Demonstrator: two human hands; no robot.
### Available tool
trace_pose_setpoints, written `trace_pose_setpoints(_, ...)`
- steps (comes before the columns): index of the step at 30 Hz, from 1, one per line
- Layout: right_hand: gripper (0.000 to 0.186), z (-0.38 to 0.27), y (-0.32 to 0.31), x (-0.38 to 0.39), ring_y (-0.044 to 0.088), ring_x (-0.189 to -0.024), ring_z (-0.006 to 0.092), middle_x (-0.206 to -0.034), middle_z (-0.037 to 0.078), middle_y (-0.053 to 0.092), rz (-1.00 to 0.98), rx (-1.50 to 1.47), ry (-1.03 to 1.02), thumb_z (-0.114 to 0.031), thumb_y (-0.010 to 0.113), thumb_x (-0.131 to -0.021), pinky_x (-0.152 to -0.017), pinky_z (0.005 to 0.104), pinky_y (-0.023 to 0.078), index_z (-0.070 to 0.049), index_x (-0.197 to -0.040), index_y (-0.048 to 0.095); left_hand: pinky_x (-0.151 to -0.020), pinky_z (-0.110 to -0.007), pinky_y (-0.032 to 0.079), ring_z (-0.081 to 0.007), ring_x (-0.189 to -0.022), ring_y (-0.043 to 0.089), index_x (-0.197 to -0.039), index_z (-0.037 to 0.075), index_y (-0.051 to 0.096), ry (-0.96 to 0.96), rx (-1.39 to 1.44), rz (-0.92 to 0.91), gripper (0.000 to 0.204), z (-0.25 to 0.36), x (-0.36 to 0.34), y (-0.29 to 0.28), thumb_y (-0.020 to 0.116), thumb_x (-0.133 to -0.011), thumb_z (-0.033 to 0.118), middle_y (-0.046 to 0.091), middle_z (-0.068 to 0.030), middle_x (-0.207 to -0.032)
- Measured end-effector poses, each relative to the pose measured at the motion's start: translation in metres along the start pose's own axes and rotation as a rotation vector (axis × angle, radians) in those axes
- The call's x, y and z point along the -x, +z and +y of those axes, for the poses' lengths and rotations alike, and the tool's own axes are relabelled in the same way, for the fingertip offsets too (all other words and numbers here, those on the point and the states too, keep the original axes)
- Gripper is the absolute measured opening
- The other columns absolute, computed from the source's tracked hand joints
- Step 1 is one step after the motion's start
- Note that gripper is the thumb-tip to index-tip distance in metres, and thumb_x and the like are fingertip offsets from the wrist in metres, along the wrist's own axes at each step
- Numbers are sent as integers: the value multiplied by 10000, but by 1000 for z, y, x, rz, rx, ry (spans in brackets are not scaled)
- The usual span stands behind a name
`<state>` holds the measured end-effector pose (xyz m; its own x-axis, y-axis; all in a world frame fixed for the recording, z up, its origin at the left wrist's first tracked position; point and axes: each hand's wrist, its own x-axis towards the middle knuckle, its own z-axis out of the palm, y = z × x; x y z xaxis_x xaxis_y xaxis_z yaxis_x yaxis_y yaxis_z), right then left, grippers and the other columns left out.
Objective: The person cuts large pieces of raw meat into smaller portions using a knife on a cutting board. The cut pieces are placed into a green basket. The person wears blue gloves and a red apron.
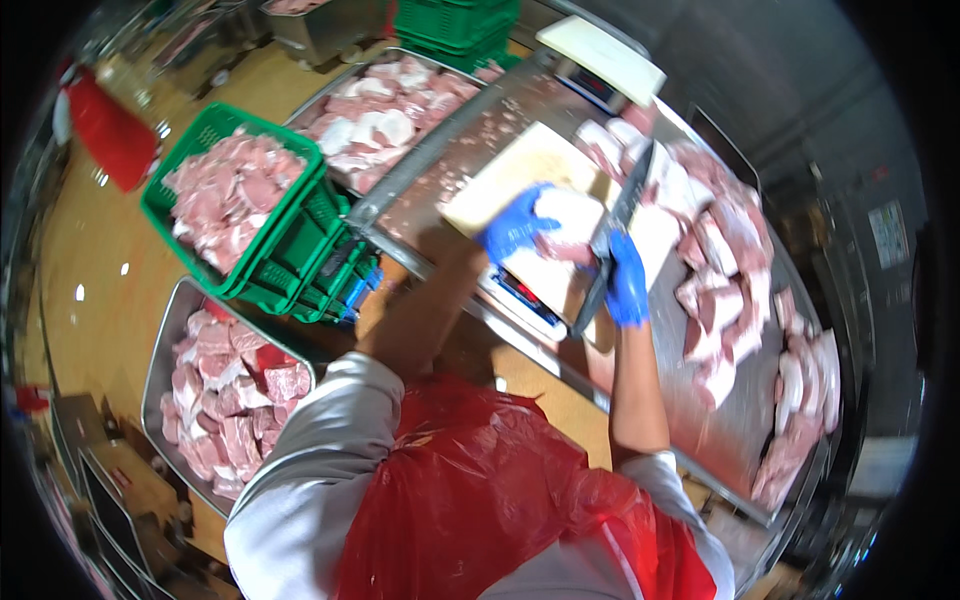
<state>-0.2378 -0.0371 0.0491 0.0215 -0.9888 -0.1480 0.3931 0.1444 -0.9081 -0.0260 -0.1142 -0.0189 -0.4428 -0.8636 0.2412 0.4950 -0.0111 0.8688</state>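
My left hand (515, 224), in a blue glove, grips the left side of a pale piece of meat (572, 216) with its fingers apart round the edge. In my blue-gloved right hand (628, 282) is a large knife (630, 196), its blade slanting up and away along the meat's right side. The blade's contact with the meat is too blurred to tell. Beneath the meat lies a cream cutting board (487, 196). A scale (526, 297) with a lit display shows at the near side, below my left hand.
Pieces of meat (722, 250) cover the metal table's (690, 430) right side. A second scale (602, 58) stands at the far end. To the left are a green crate (300, 255) of trimmings, a metal tub (155, 395) of meat chunks and another metal tub (395, 52).
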Motion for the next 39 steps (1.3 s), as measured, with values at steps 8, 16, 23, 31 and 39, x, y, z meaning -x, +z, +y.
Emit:
trace_pose_setpoints(8, 509, -15, 62, 72, 573, -1235, 300, -1394, 157, 536, -161, 127, -34, -277, 526, -1044, -977, 464, 539, -7, -1462, 421, -1128, -406, 430, -277, -1310, 528, -1456, 32, 403, 96, 822, 103, 592, 58, 93, 5, 591, -894, 31, 506, -160, -1437)
trace_pose_setpoints(16, 567, -46, 6, 89, 486, -1371, 351, -1521, 189, 445, -57, 285, -168, -334, 471, -1069, -986, 503, 529, -7, -1515, 347, -815, -444, 573, -289, -846, 657, -1241, 67, 502, 218, 238, 870, 442, 118, -48, -155, 704, -847, 75, 634, -158, -1048)
trace_pose_setpoints(23, 484, 17, -152, 206, 615, -1204, 293, -1379, 184, 574, 475, 249, -101, -266, 455, -1084, -872, 409, 577, 1, -1481, 381, -846, -410, 531, -351, -919, 677, -938, 58, 719, 529, -1041, 359, 172, 25, -116, 24, 705, -779, 120, 694, -181, -982)
trace_pose_setpoints(31, 285, 34, -216, 308, 646, -886, 180, -1033, 102, 668, 789, 412, -167, -252, 490, -1078, -835, 335, 519, -9, -1216, 546, -953, -463, 515, -400, -1064, 658, -1239, 15, 606, 122, -1315, -263, 583, -132, -235, 178, 723, -774, 347, 693, -242, -1098)
trace_pose_setpoints(39, 261, 63, -213, 372, 633, -770, 147, -877, 99, 711, 1060, 516, 91, -227, 553, -1028, -695, 332, 525, 12, -1114, 614, -1108, -587, 382, -436, -1438, 351, -1612, 158, 147, 327, -1573, -565, 1070, -235, -329, 364, 777, -748, 209, 277, -223, -1607)
